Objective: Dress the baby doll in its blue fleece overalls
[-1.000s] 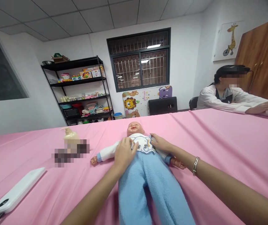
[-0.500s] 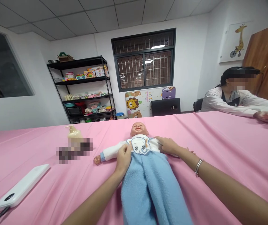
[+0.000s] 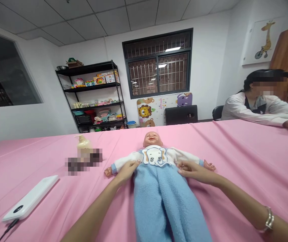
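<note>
A baby doll [image 3: 152,138] lies on its back, its head toward the far side and its arms spread out. It wears a romper [image 3: 163,191] with fleecy light blue legs, white sleeves and an elephant face on the chest. My left hand [image 3: 127,170] is at the romper's left side below the sleeve, its fingers pinched together at the cloth. At the right side, my right hand [image 3: 194,171] rests by the waist, thumb and fingers apart, fingertips at the cloth's edge. What lies under the fingertips is hidden.
A pink cloth [image 3: 83,201] covers the table. To the left are a cream pump bottle [image 3: 83,144], a blurred-out item and a white power bank [image 3: 31,198] with a cable. Another person [image 3: 257,104] sits at the far right, arms on the table. A shelf [image 3: 91,89] stands behind.
My right hand has moved down from the doll's shoulder and sleeve to its waist, its fingers loosening. My left hand has shifted slightly down and outward. The camera has turned slightly left.
</note>
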Motion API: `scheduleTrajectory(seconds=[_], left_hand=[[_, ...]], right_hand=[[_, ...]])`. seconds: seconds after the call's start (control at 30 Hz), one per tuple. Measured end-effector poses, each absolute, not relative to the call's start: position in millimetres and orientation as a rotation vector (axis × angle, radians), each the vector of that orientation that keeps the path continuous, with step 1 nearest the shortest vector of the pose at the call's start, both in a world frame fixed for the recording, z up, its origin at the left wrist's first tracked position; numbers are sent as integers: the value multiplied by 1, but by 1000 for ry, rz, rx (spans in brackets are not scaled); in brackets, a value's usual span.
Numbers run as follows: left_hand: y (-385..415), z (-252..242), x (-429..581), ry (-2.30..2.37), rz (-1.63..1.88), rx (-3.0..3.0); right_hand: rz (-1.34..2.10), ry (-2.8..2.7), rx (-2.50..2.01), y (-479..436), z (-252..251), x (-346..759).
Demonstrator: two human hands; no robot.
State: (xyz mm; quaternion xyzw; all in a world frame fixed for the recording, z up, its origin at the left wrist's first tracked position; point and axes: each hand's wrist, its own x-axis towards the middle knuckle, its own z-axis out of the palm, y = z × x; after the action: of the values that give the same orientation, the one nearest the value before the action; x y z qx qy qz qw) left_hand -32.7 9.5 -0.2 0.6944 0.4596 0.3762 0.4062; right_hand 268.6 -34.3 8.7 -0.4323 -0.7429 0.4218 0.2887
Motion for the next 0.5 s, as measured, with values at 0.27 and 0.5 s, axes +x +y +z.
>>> scheduleTrajectory(seconds=[0.27,0.5], left_hand=[[24,-11,-37,960,1158,1458],[20,-13,-34,990,1158,1471]], right_hand=[[844,-1775,-1280,-2,-16,274],[177,-1851,-1166,-78,24,212]])
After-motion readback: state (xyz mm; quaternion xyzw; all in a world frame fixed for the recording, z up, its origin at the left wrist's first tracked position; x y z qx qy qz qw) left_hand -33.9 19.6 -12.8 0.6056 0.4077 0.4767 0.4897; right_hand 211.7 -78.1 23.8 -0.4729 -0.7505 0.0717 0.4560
